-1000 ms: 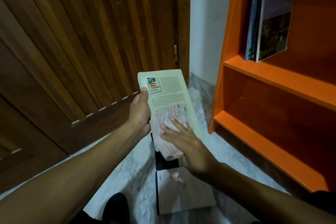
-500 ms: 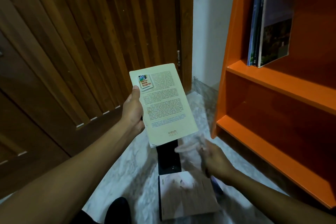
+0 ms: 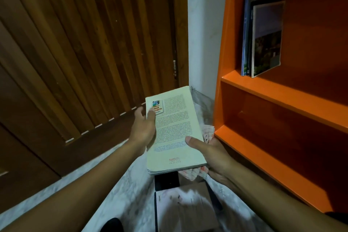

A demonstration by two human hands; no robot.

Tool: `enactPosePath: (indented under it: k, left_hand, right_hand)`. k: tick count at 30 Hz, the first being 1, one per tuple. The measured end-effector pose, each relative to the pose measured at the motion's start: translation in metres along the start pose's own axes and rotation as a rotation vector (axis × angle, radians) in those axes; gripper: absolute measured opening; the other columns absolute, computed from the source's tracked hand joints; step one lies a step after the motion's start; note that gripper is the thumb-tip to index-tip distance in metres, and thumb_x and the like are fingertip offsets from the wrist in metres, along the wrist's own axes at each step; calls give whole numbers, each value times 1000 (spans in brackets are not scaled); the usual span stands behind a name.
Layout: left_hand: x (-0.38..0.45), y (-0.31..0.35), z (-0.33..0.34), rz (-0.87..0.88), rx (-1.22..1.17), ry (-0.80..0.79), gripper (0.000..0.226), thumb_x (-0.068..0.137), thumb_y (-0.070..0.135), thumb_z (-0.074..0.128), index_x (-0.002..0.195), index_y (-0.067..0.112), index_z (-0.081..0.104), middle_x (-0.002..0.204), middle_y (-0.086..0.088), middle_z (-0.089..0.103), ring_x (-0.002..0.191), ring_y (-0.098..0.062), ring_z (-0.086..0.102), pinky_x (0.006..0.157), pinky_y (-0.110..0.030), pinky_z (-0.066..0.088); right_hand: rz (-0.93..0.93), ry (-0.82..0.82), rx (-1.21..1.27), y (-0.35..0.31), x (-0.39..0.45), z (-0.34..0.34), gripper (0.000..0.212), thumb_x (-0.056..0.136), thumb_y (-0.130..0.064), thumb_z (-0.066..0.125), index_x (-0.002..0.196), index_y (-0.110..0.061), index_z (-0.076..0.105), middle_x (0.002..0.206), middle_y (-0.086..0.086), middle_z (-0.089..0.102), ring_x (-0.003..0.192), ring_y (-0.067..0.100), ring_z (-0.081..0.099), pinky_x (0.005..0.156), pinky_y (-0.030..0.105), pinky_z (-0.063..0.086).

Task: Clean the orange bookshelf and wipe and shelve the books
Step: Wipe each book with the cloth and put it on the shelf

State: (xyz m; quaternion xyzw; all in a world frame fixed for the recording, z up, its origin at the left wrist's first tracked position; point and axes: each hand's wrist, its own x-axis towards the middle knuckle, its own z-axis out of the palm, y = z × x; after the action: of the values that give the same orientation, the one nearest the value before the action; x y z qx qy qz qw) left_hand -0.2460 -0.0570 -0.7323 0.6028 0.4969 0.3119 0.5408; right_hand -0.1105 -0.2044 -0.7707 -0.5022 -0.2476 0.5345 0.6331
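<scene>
I count three books (image 3: 263, 37) standing upright on the upper shelf of the orange bookshelf (image 3: 282, 96); the lower shelves look bare. My right hand (image 3: 212, 154) is clamped on the pale paperback (image 3: 175, 133), thumb on its cover, a patterned cloth (image 3: 208, 133) bunched beneath. My left hand (image 3: 144, 128) rests loosely against its left edge. More books (image 3: 184, 209) lie on the floor awaiting wiping, so I judge plenty remains

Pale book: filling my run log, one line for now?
pale book | right hand grips with cloth beneath | left hand at edge | unshelved
</scene>
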Motion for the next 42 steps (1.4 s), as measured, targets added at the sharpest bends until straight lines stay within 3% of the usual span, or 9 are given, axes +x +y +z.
enactPosePath:
  k: [5,10,16,23,29,34,36,39,42]
  left_hand:
    - [-18,10,19,455,348,5,71,98,45,54,155,40,12,161,7,26,141,-22,42,106,-52,45]
    - [-31,15,43,295,-5,-113,86,96,32,62,154,44,-1,131,15,44,91,1,59,74,-24,57]
    - [-17,9,38,73,-248,156,57,93,12,63,137,28,31,114,-3,63,92,-17,69,78,-41,62]
    - [-8,10,18,92,-409,103,62,101,17,55,151,34,23,116,-3,67,84,-22,76,73,-48,62]
    - [-20,17,-3,219,-326,-126,74,103,12,48,153,50,9,123,-1,64,80,-22,75,60,-37,62]
    - [-38,14,-7,245,-191,-288,70,101,16,49,149,55,16,130,-3,61,77,-21,74,61,-37,62]
    - [-42,12,-4,256,-204,-361,70,101,16,49,149,54,16,128,-4,63,76,-20,74,58,-34,61]
    - [-45,14,-1,263,-233,-392,70,101,16,50,150,53,18,127,-5,65,78,-21,74,58,-31,59]
    - [-40,17,0,250,-307,-357,68,102,11,48,150,50,21,119,-3,69,75,-19,74,57,-29,59]
  right_hand:
    - [-128,141,-284,1,8,4,28,91,-14,71,117,-21,63,114,6,74,96,23,74,81,45,61]
    - [-418,244,-839,-1,-7,16,36,91,-24,70,119,-29,48,115,-12,63,83,-5,64,60,8,51]
    - [-571,193,-1197,8,-14,24,61,91,-34,66,145,-36,37,141,-10,55,122,8,56,97,29,52]
    - [-655,154,-1074,8,2,10,42,84,-24,55,125,-32,63,133,-14,61,128,7,47,112,39,29]
    - [-411,542,-201,-40,16,-6,35,104,-34,47,83,-8,58,68,16,67,56,30,66,50,40,53]
    - [-731,545,-436,-66,18,-13,22,102,-37,47,113,-30,65,110,-4,71,100,12,66,89,34,55]
    - [-835,372,-807,-68,18,-10,35,99,-25,50,132,-29,58,145,-12,50,138,3,39,118,32,28]
    - [-741,198,-1069,-54,20,-6,68,85,10,54,141,-28,50,146,-31,19,143,-5,3,120,30,-5]
    - [-760,124,-914,-38,21,-6,75,85,16,54,135,-40,50,150,-28,28,149,2,13,125,45,12]
